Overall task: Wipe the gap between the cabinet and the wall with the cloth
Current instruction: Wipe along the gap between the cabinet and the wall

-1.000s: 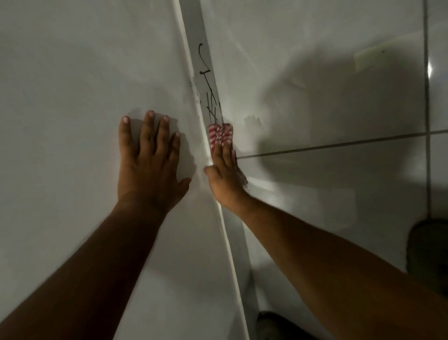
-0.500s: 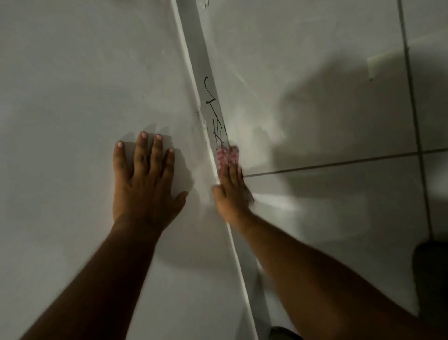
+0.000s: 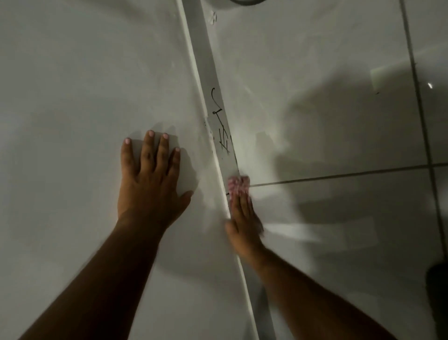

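A white cabinet face (image 3: 84, 109) fills the left half of the view. A narrow grey gap strip (image 3: 206, 72) with black scribbles runs diagonally between it and the tiled wall (image 3: 315, 97). My right hand (image 3: 242, 218) lies flat in the gap, pressing a red-and-white striped cloth (image 3: 238, 185) whose end sticks out past my fingertips, level with the horizontal grout line. My left hand (image 3: 150, 184) is spread flat on the cabinet face, fingers apart, holding nothing. Most of the cloth is hidden under my right hand.
Dark grout lines (image 3: 339, 174) cross the glossy wall tiles on the right. A dark shape (image 3: 438, 291) sits at the right edge, low down. A dark curved object (image 3: 244, 2) shows at the top edge above the gap.
My right hand and the cloth have slid down along the gap, past the scribbles to the grout line. My left hand has stayed flat on the cabinet.
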